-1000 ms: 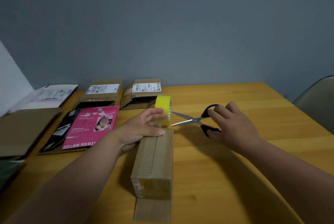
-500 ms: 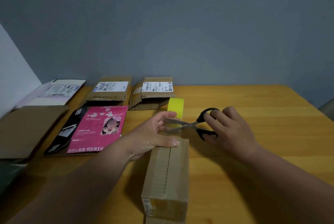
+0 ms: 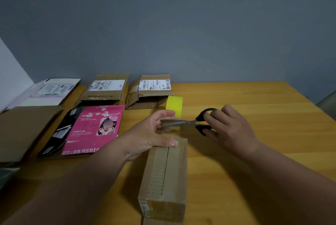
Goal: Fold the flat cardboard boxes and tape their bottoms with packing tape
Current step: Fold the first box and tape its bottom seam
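I'm looking at the folded box (image 3: 166, 175) lying near the middle of the table (image 3: 263, 152), its long axis running from near to far, the taped seam facing up. Just past its far end the tape roll (image 3: 175, 105) is standing on edge, and a clear strip appears to be stretching from the box's far edge toward that roll (the strip itself is hard to make out). That short gap is what the cut hinges on.

My left hand (image 3: 151, 136) is resting on the far left corner of the box, thumb pressing flat on the top, fingers reaching out loosely toward the roll; I can't tell whether they are pinching anything. My right hand (image 3: 230, 130) is coming in from the right, fingers curling through the black handles of the scissors (image 3: 187, 124). The blades are lying crosswise to the box's axis, tips pointing left, nearly closed, in the gap. I judge the right hand is the one to finish this.

Farther left, flattened boxes (image 3: 107, 88) and a pink carton (image 3: 92, 130) are waiting.
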